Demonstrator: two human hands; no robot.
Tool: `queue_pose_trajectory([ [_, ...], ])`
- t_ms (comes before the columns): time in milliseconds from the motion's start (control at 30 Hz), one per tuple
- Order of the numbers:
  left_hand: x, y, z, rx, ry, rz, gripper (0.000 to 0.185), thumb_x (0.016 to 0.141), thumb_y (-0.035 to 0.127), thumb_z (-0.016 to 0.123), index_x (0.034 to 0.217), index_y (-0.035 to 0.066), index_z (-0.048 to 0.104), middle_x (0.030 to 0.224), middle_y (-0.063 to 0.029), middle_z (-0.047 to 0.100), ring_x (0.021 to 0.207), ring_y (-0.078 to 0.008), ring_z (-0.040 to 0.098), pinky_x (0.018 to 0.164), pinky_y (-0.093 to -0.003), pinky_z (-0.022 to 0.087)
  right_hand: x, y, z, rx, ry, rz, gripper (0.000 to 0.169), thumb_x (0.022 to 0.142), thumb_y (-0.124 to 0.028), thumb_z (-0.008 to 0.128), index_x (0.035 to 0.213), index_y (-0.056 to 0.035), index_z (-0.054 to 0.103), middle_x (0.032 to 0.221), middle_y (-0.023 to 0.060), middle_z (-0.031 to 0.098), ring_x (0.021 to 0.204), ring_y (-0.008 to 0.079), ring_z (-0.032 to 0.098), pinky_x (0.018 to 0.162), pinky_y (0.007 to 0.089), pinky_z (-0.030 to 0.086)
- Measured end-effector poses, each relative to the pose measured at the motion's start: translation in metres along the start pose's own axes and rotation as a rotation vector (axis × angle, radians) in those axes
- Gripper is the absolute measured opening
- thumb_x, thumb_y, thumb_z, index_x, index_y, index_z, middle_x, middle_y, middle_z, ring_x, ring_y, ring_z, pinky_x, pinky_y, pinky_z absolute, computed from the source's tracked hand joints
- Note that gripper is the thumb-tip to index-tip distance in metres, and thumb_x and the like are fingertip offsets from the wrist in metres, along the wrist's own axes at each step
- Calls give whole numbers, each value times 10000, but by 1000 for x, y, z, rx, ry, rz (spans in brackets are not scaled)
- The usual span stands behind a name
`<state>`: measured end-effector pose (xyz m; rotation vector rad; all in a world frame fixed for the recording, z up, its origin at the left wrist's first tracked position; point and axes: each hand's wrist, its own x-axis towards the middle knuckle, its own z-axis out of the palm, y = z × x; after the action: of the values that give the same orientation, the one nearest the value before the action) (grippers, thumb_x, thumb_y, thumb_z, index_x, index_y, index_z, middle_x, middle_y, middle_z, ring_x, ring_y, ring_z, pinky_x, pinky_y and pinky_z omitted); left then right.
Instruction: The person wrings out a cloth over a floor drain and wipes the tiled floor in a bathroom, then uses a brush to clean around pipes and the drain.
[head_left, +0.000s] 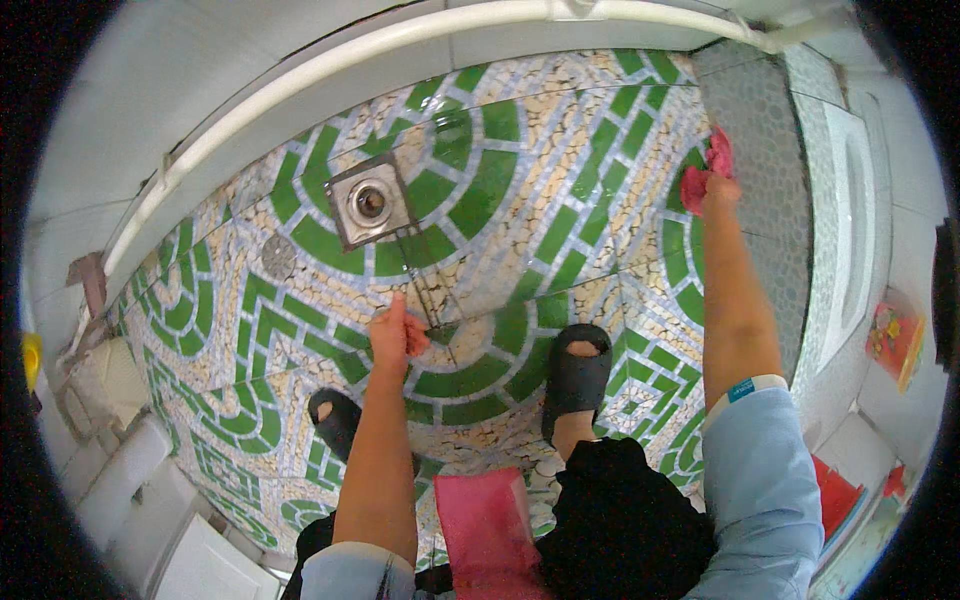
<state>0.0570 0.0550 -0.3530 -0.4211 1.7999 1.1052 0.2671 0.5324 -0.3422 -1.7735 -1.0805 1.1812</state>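
Note:
My right hand (721, 193) grips a pink cloth (696, 186) at the right border of the mosaic-patterned tile floor (480, 277), beside a grey pebble-patterned strip (757, 135). The cloth is bunched, with part sticking out past my fingers. My left hand (390, 334) hangs over the floor near the middle, thumb pointing forward. Its reddish fingers curl at the right side, and whether they hold anything is unclear. Ahead of it, a square metal floor drain (352, 225) has an uncovered round hole. A round grey disc (279, 257), perhaps a drain cover, lies to the drain's left.
A white pipe (420, 28) runs along the far wall. My feet wear black slippers (581, 371), and a pink sheet-like thing (487, 517) shows between my legs. A red container (834, 495) stands at lower right; a white panel (214, 562) is at lower left.

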Motion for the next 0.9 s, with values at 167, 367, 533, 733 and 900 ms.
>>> queue_pose_trajectory([
  [167,6,-2,3,-22,-22,2,574,827,540,471,536,47,506,422,-85,494,300,-168,451,278,-272,323,-23,32,78,-679,88,-647,356,587,-100,619,941,-85,580,848,150,610,771,339,599,702,431,469],
  [367,-3,1,0,-5,-1,7,567,822,535,485,555,35,516,434,-93,504,292,-167,437,278,-283,317,-205,40,188,-570,-392,-1016,300,662,-56,563,957,-84,613,866,143,596,761,357,551,694,450,450],
  [533,-2,7,1,7,-76,30,567,840,523,458,565,31,525,448,-87,512,311,-162,445,296,-275,319,-260,54,188,-253,-891,-709,380,723,-22,553,1099,-72,566,955,92,605,837,231,572,788,316,452],
  [733,0,1,-1,-102,-78,6,531,860,477,458,582,31,532,444,-69,492,321,-155,435,302,-254,295,-275,22,105,-98,-1203,-366,395,760,3,514,1151,-50,523,1022,72,575,914,143,536,806,261,428],
  [900,21,-23,-53,-626,-233,-21,464,884,418,457,567,79,451,417,-3,363,320,-109,300,306,-240,196,-344,52,8,-284,-1352,-1072,377,749,-44,571,1119,-100,531,1046,138,563,926,332,540,794,394,442],
])
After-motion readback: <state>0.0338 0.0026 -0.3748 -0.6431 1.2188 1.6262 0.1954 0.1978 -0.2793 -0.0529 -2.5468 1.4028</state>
